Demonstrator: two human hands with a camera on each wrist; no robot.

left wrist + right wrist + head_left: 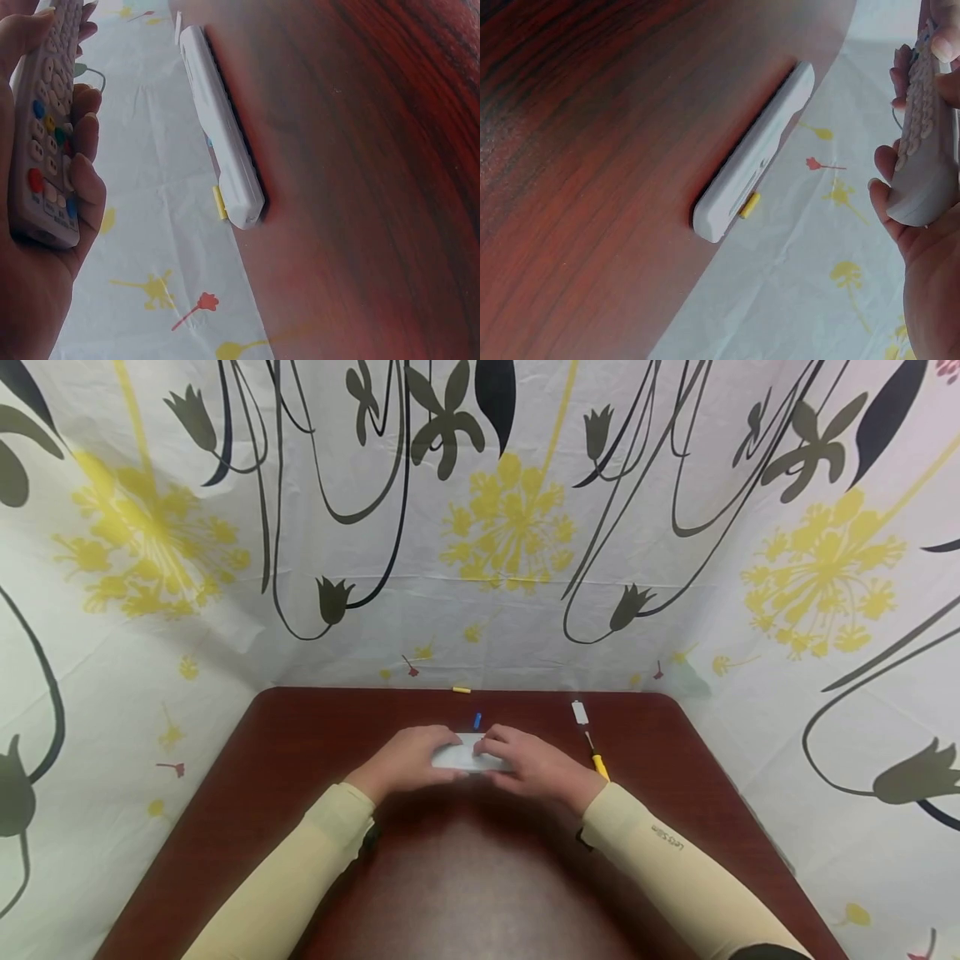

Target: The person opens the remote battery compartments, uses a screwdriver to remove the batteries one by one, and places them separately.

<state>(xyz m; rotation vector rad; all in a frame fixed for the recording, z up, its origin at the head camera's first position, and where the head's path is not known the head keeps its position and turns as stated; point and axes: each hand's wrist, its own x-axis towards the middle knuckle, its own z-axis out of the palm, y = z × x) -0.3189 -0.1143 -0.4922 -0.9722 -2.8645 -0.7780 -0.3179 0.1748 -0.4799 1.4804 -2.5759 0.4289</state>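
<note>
Table (465, 877): work judged under way, unfinished.
Left hand (408, 760) and right hand (536, 764), fingers curled, gripped the remote (46, 161) between them, not yet set down; a white bar (225, 139) lay near the grip, a screwdriver (599, 765) unheld to its right, a blue stick (477, 721) just beyond.

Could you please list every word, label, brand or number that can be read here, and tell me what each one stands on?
"LetsSlim": small dark lettering, upside down, on the cream fabric right sleeve.
Too blurred to read: markings on the buttons of the long light-grey plastic remote control.
Too small to tell: any print on the small blue cylinder or small yellow cylinder.
</note>
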